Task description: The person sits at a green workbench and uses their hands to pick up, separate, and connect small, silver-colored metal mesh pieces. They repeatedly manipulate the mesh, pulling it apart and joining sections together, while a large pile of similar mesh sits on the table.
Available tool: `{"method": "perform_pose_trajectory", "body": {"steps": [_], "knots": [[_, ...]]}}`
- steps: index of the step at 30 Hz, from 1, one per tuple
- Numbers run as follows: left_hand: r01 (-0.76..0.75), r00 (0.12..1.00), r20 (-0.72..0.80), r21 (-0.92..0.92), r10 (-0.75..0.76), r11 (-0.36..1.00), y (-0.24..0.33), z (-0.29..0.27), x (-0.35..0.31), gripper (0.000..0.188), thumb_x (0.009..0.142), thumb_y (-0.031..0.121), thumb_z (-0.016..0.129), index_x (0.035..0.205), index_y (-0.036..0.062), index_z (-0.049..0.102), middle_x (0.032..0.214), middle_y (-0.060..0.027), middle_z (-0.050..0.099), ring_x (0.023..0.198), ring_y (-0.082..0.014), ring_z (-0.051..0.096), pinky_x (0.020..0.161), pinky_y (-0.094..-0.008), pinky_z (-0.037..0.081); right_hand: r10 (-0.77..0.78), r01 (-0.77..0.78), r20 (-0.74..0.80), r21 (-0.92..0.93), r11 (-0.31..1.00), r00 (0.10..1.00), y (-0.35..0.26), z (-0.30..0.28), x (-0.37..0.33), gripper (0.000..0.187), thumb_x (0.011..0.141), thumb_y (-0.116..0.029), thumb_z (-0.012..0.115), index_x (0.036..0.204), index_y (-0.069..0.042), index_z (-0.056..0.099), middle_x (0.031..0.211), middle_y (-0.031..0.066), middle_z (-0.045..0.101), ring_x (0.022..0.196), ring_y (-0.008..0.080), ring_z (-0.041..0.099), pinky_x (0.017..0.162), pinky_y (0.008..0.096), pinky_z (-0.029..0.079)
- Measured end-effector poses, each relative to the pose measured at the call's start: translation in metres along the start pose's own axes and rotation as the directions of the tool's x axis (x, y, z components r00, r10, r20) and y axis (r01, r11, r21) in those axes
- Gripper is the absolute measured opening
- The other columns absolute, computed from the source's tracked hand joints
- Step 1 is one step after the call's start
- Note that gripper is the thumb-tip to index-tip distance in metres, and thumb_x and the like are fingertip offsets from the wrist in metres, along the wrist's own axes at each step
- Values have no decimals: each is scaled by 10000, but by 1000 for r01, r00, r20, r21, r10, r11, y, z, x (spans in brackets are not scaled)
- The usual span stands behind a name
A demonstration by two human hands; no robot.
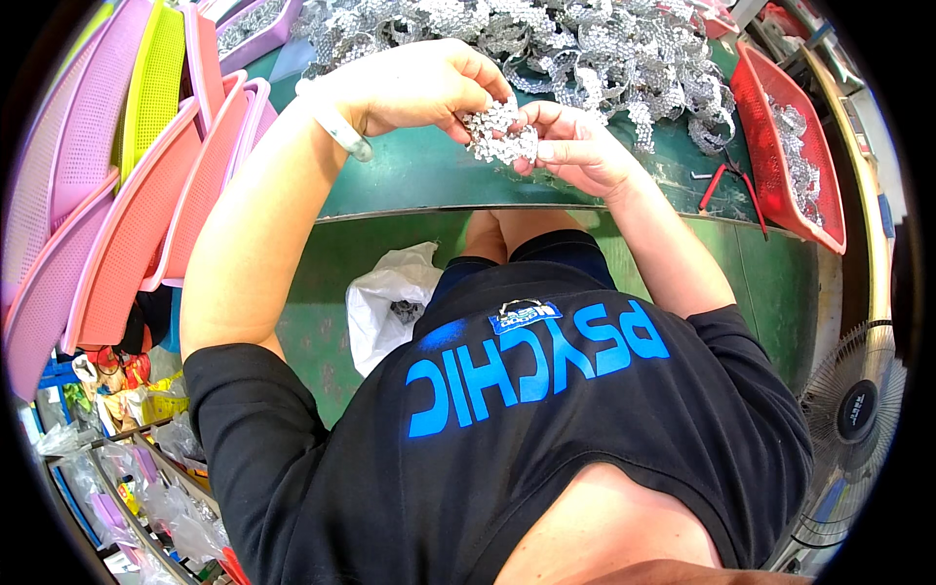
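Observation:
Between my two hands is a small cluster of silvery metal pieces (pixel 502 135), held up over the near edge of the green table (pixel 409 175). My left hand (pixel 434 90) pinches its left side, with fingers curled and a pale bangle on the wrist. Thumb and fingers of my right hand (pixel 577 146) close on its right side. How the small pieces join is too fine to make out. Behind my hands lies a big tangled heap of silvery perforated metal strips (pixel 585 54), some hanging toward the table's near side.
Red-handled pliers (pixel 733 185) lie at the right, beside a red basket (pixel 824 185) holding more silvery pieces. Stacked purple, green and pink plastic baskets (pixel 127 234) crowd the left. A white plastic bag (pixel 390 292) sits below the table edge; a fan (pixel 856 414) stands at the lower right.

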State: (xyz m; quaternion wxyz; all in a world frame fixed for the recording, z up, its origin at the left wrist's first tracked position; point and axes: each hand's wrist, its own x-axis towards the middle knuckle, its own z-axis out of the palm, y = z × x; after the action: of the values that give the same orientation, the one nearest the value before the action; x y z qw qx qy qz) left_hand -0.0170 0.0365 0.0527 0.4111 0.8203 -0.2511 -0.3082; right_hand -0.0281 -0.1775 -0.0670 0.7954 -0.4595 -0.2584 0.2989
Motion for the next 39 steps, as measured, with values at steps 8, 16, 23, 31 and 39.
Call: {"method": "perform_pose_trajectory", "body": {"steps": [8, 16, 23, 31, 39], "knots": [[-2, 1000, 6, 1, 2, 1000, 0, 0, -1, 304, 877, 137, 486, 1126, -17, 564, 944, -55, 636, 817, -84, 590, 716, -218, 497, 2, -2, 8, -2, 1000, 1000, 0, -1, -1, 384, 767, -113, 667, 1102, -10, 511, 933, 79, 597, 833, 162, 590, 764, 292, 469], [12, 1000, 1, -22, -12, 1000, 1, 0, -2, 294, 877, 120, 476, 1124, -10, 569, 947, -57, 635, 825, -91, 592, 718, -224, 501, 0, 0, 17, -12, 1000, 1000, -2, 2, -1, 377, 765, -106, 669, 1099, -18, 518, 956, 77, 599, 846, 158, 591, 767, 287, 471], [9, 1000, -5, -15, -9, 1000, -5, -1, -2, 296, 873, 110, 477, 1134, 7, 571, 968, -42, 632, 843, -86, 585, 729, -222, 492, 9, -9, 6, -16, 1000, 1000, -2, 3, -3, 375, 765, -99, 665, 1100, -15, 520, 956, 79, 602, 851, 153, 591, 767, 281, 469], [5, 1000, 9, -44, -5, 999, -4, -1, -5, 297, 864, 87, 470, 1130, 17, 581, 985, -31, 632, 832, -82, 578, 737, -219, 481, 11, -11, 3, -46, 999, 1000, -2, 0, -3, 373, 773, -99, 649, 1106, -5, 512, 949, 83, 602, 842, 152, 593, 759, 276, 467], [-5, 1000, 16, -64, 6, 998, -12, -2, -3, 302, 855, 80, 473, 1126, 10, 585, 991, -33, 631, 841, -82, 573, 750, -230, 481, 27, -28, -14, -57, 998, 1000, -3, 3, -3, 366, 768, -91, 648, 1097, -5, 514, 939, 78, 599, 834, 152, 598, 762, 274, 471]]}}
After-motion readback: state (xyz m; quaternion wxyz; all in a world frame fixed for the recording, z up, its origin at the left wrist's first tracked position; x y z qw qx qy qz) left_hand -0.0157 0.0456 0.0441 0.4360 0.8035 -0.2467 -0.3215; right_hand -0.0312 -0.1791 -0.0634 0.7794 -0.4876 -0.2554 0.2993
